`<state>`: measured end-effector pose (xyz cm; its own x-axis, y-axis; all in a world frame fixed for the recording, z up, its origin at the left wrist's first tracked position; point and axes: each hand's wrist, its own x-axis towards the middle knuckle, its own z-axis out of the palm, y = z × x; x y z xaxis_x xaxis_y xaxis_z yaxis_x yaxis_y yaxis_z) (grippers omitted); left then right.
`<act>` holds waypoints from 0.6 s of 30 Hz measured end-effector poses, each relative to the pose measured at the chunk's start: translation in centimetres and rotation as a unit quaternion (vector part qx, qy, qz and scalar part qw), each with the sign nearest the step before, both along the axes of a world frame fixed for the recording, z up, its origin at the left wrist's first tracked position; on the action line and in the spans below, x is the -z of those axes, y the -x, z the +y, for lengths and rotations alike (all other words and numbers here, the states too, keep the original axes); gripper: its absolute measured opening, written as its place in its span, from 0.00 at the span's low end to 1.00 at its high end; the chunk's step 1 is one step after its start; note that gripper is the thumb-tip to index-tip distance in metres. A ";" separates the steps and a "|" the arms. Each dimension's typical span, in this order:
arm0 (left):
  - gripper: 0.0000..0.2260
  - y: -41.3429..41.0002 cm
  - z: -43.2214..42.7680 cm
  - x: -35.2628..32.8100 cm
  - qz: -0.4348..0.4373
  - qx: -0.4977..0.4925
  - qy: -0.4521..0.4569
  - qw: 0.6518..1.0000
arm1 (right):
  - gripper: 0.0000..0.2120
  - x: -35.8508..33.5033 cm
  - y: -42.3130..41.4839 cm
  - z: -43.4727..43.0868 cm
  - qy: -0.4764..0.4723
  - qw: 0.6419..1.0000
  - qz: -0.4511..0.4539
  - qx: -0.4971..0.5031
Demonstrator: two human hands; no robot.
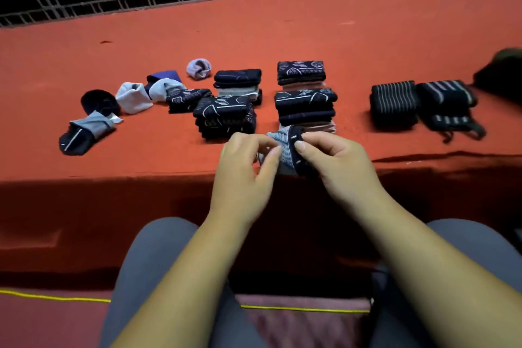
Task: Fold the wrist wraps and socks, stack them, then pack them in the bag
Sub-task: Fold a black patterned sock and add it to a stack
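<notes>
Left hand, right hand: both pinch grey sock. Folded sock stacks just beyond hands. Dark bag far right; contents hidden.

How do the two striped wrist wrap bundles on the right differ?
The left wrist wrap bundle is a squared, compact block; the right wrist wrap bundle looks looser and sits skewed. The right bundle has dark loops trailing from its near side; the left bundle shows none. Both are black with pale stripes and lie on the red cloth.
</notes>
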<state>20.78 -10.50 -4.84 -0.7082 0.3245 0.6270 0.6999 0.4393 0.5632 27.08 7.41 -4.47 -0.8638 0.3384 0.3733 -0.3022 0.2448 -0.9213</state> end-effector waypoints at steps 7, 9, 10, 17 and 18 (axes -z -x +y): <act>0.05 -1.3 1.6 0.1 -0.066 0.007 0.012 0.998 | 0.09 0.3 -1.3 1.3 -0.012 0.999 -0.042 -0.019; 0.04 -1.3 1.7 -0.1 -0.111 0.000 -0.014 0.994 | 0.09 0.4 -1.4 1.6 0.003 0.998 -0.053 -0.022; 0.04 -1.2 1.7 -0.1 -0.143 -0.011 -0.030 0.989 | 0.09 0.5 -1.4 1.7 0.010 0.998 -0.060 -0.024; 0.06 2.8 -1.5 0.9 -0.286 -0.121 -0.187 0.932 | 0.12 1.0 0.0 2.7 0.136 0.990 -0.029 0.019; 0.07 3.3 -2.0 0.9 -0.312 -0.117 -0.221 0.917 | 0.12 1.2 0.3 3.0 0.151 0.988 -0.025 0.033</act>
